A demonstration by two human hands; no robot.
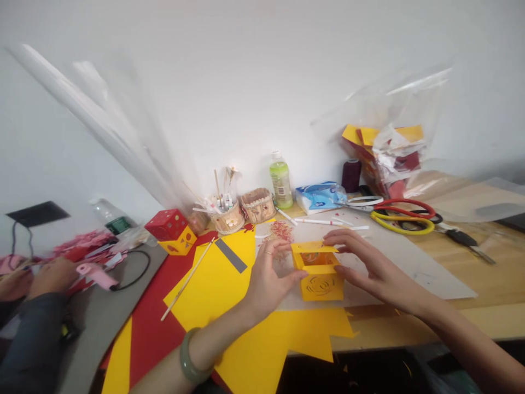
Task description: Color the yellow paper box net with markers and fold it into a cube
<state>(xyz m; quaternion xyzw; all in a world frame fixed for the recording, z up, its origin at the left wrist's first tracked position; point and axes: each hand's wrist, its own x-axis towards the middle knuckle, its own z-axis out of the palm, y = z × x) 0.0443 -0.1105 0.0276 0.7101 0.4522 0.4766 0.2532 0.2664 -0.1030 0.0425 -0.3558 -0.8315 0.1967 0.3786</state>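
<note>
A small yellow paper box (322,285) with a cut-out swirl pattern on its front stands between my hands, its top open. My left hand (266,279) grips the box's left edge between thumb and fingers. From the right, my right hand (365,262) pinches the opposite edge, fingers on the back rim and thumb near the front corner. Under the box lies a pale board (394,273). Yellow card sheets (246,328) overlap a red sheet (151,323) on my left, with a thin wooden stick (187,279) and a grey strip (231,255) on top.
Scissors with red and yellow handles (404,216) and keys (461,238) lie right. Behind stand a green bottle (280,180), a tissue pack (320,197) and a pen basket (227,218). A red-and-yellow box (170,230) stands left. Another person's hands (51,276) work beside a pink glue gun (96,275).
</note>
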